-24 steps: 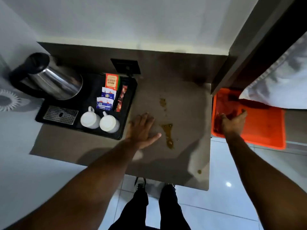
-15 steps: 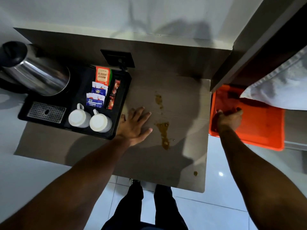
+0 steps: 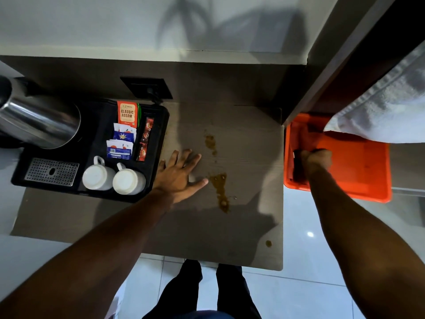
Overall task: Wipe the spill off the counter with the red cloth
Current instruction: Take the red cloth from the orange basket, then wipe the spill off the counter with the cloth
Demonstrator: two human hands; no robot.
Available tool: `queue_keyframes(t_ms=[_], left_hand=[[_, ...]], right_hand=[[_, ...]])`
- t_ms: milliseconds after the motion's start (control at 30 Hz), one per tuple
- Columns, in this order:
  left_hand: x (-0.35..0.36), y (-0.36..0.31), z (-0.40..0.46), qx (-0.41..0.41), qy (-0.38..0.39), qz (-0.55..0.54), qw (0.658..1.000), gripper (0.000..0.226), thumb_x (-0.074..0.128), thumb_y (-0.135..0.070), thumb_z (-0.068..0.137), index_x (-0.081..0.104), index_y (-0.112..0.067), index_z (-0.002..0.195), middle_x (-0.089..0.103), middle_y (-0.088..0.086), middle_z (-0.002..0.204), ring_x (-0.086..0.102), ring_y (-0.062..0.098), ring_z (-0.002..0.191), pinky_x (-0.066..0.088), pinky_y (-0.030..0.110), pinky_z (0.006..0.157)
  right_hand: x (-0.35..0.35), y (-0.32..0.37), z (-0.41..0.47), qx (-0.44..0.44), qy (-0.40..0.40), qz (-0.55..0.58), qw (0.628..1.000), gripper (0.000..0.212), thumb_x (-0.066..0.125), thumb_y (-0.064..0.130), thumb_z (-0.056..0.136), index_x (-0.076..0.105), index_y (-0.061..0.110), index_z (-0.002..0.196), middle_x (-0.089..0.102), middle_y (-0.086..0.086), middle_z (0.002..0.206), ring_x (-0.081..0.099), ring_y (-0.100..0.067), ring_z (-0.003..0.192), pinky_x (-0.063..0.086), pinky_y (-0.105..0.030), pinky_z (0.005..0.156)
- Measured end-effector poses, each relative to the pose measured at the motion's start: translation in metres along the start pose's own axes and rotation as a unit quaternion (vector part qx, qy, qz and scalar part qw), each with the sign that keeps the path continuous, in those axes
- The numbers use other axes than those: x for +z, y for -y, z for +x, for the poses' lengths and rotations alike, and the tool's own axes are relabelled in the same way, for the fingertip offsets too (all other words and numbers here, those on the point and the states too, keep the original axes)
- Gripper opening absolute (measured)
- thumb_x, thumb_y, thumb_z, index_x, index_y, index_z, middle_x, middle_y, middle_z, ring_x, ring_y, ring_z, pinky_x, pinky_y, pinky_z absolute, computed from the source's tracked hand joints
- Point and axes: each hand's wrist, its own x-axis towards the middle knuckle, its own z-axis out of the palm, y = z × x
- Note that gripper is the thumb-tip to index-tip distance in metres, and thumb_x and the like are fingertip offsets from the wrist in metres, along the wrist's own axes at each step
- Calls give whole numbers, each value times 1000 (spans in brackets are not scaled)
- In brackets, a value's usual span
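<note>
A brown spill (image 3: 219,187) streaks the middle of the grey counter (image 3: 230,238), with a smaller patch (image 3: 210,141) behind it and one drop (image 3: 268,243) near the front right corner. My left hand (image 3: 179,176) lies flat on the counter with fingers spread, just left of the spill, holding nothing. The red cloth (image 3: 302,138) lies crumpled along the left inner side of an orange bin (image 3: 345,194) standing right of the counter and lower. My right hand (image 3: 316,158) is down in that bin, fingers curled shut on the cloth's near end.
A black tray (image 3: 92,194) on the counter's left carries a steel kettle (image 3: 39,120), two upturned white cups (image 3: 99,176), a drip grate and tea sachets (image 3: 127,113). A wall socket (image 3: 147,87) sits behind. A white towel (image 3: 386,116) hangs over the bin. Below is tiled floor.
My right hand has gone from open above the bin to down inside it with fingers curled shut. My left hand has stayed flat on the counter. The camera has shifted slightly.
</note>
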Motion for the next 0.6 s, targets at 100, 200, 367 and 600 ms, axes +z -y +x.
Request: queue_keyframes(t_ms=[100,200,367,600], left_hand=[[-1,3,2,15,0,0,1000,92,18,-91,80,2,-47,159,0,-10,172,-1,30,159,15,63,123],[4,5,-2,23,-5,8,1000,92,14,-89,82,-3,-44,160,-6,-10,173,-5,28,159,10,63,125],[31,5,-20,11,-68,-10,998,81,16,-75,93,1,-37,163,-7,-5,173,-7,27,159,4,62,125],[57,20,-41,35,-150,-27,988,71,37,-59,99,27,-26,161,19,8,171,14,34,158,19,57,124]], right_hand=[[-5,10,-9,-72,-6,-58,996,18,73,10,81,73,3,97,76,-22,107,69,-27,75,50,-30,73],[-7,12,-27,-143,-8,-60,988,38,63,2,82,67,1,120,73,-23,117,70,-35,99,48,-34,79],[12,-2,-86,-278,-79,-156,945,60,63,10,87,40,-2,141,68,-35,100,67,-53,87,50,-47,73],[69,-35,-133,-435,175,-428,773,81,38,58,104,7,16,165,10,-8,173,2,-37,161,-7,-63,125]])
